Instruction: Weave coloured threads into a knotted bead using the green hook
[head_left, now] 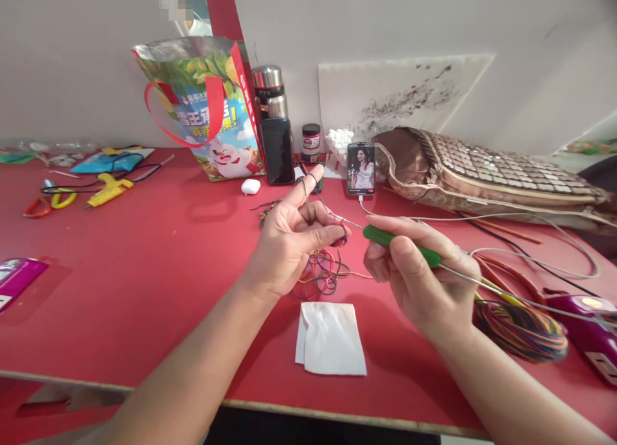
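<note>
My left hand (pixel 285 245) pinches a small dark, multicoloured crocheted piece (pixel 341 238) between thumb and fingers. Its index finger is raised, with a strand of thin cord looped over it. In my right hand (pixel 424 271) is a crochet hook (pixel 378 235) with a green handle, its thin metal shaft reaching to the piece. The hook's tip is too small to make out clearly. Below my left hand, loose coils of multicoloured cord (pixel 324 279) lie on the red table (pixel 193 329). A folded white tissue (pixel 333 339) rests nearer to me.
A wound bundle of cord (pixel 523 329) and a purple power strip (pixel 585 332) lie at the right. Behind stand a shopping bag (pixel 202 110), a dark phone (pixel 277 150) and a charging phone (pixel 361 168). Leftward lie a yellow glue gun (pixel 110 190) and pliers (pixel 62 197).
</note>
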Tool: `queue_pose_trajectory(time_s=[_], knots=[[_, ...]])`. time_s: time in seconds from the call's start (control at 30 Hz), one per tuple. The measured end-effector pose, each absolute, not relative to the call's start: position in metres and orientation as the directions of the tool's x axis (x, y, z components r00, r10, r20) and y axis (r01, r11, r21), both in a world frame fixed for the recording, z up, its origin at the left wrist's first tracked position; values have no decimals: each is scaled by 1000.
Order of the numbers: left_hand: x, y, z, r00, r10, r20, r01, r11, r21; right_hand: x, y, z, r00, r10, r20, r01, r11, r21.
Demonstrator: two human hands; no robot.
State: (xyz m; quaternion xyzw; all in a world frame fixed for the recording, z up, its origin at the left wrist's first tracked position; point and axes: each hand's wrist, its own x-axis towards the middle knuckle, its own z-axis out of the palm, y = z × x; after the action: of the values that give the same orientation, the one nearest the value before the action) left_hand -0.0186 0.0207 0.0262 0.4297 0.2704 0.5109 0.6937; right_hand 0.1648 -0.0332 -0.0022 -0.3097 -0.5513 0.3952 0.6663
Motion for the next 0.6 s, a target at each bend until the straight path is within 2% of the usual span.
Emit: queue_pose_trajectory(time_s=[0.27,0.6], knots=[[-24,20,34,395,916,73,-473,135,871,171,-32,-2,41,827,561,-172,559,-811],[-38,29,31,552,831,68,-480,250,841,185,-37,8,10,846,532,-138,529,-838]])
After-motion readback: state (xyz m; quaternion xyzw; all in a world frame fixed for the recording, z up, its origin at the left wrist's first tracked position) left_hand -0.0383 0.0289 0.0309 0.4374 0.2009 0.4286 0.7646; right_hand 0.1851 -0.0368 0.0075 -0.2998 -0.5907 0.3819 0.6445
